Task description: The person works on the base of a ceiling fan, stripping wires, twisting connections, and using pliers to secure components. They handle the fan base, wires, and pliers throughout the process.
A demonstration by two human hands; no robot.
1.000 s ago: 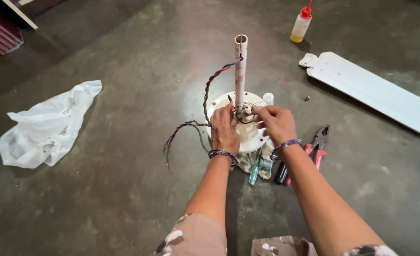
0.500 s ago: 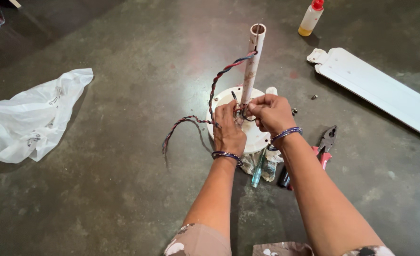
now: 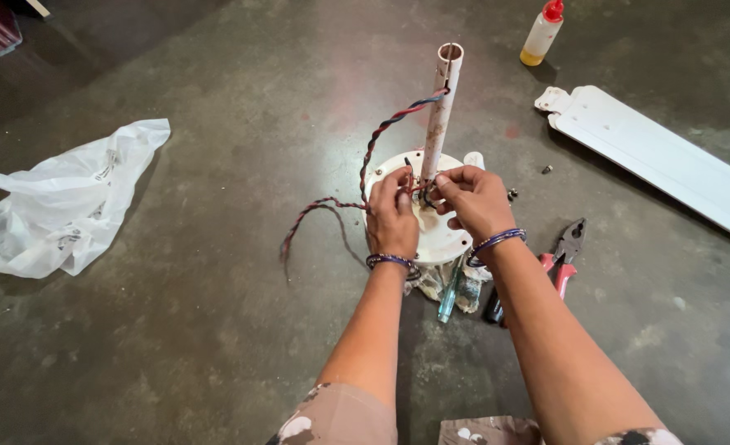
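White round fan motor housing (image 3: 439, 235) on the concrete floor (image 3: 217, 330), upright rod (image 3: 441, 115) rising from its centre, twisted wires (image 3: 332, 202) trailing left, left hand (image 3: 393, 216) and right hand (image 3: 474, 200) both pinching wires at the rod's base, pliers (image 3: 564, 251) just right, plastic bag (image 3: 64, 206) well left.

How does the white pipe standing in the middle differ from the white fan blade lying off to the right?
The pipe stands nearly upright on the round fan base, between both hands; the fan blade lies flat on the floor, untouched. The pipe is narrow, round and rust-stained; the blade is broad, flat and cleaner. Twisted wires come out of the pipe; the blade has none. Both are white.
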